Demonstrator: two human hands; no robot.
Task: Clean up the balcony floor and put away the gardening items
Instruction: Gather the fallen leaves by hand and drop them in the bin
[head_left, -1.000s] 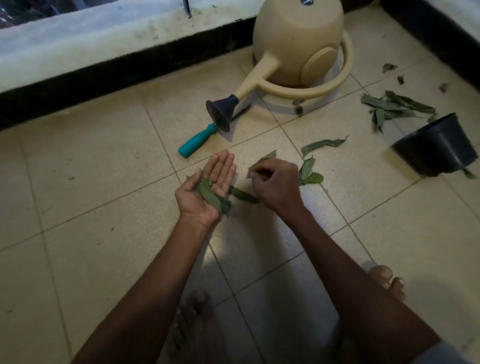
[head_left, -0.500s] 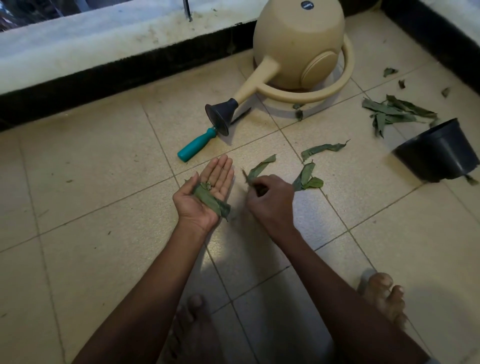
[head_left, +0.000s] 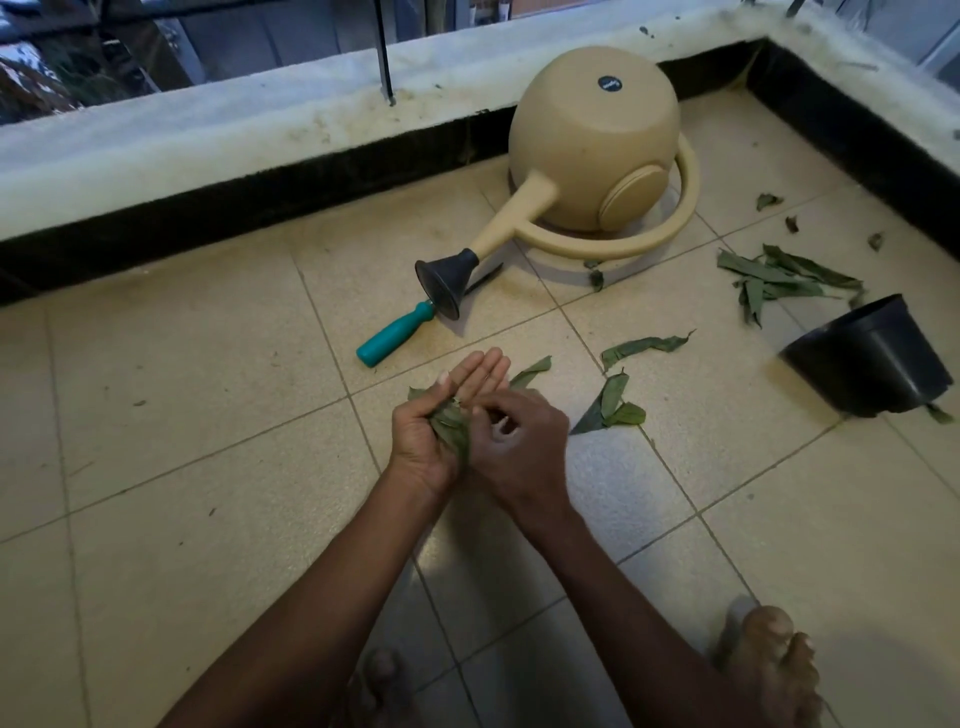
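My left hand (head_left: 434, 423) lies palm up just above the tiled floor, fingers straight, with a bunch of green leaves (head_left: 451, 427) in the palm. My right hand (head_left: 522, 447) sits against it from the right, and its curled fingertips pinch at that bunch. Loose leaves remain on the floor: one (head_left: 532, 371) just beyond my hands, a small cluster (head_left: 613, 405) to the right, a long curled one (head_left: 644, 345), and a pile (head_left: 779, 280) at the far right.
A beige watering can (head_left: 592, 156) lies on its side by the ledge wall (head_left: 260, 208). A teal-handled tool (head_left: 395, 335) lies under its spout. A black pot (head_left: 872, 358) is tipped over at the right. My bare feet (head_left: 769, 665) are at the bottom.
My right hand has left the floor and moved left onto my left palm. The left hand has stayed in place with its leaves.
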